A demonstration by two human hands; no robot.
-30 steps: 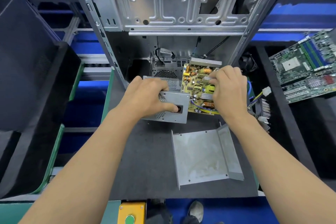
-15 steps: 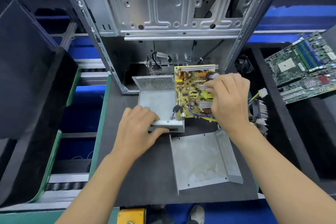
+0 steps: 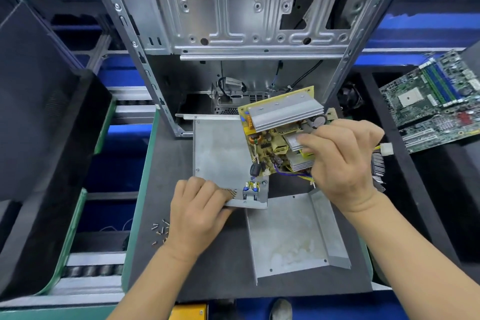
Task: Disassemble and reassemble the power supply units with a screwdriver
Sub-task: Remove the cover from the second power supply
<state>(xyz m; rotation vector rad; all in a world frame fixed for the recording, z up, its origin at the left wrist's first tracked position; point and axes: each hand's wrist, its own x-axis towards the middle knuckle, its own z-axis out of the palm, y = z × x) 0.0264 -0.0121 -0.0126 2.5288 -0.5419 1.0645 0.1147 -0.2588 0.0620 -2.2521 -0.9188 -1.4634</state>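
Head view: the circuit board (image 3: 270, 138) has been tilted up out of the casing (image 3: 220, 153), gripped by the right hand (image 3: 340, 158); the casing's near wall is held down by the left hand (image 3: 197, 205). Separation is judged nearly complete.

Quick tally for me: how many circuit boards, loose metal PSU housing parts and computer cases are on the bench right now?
Circuit boards: 2, the yellow PSU board in the right hand and the green motherboard
PSU housing parts: 2, the base under the left hand and the cover
Cases: 1, the case
Total: 5
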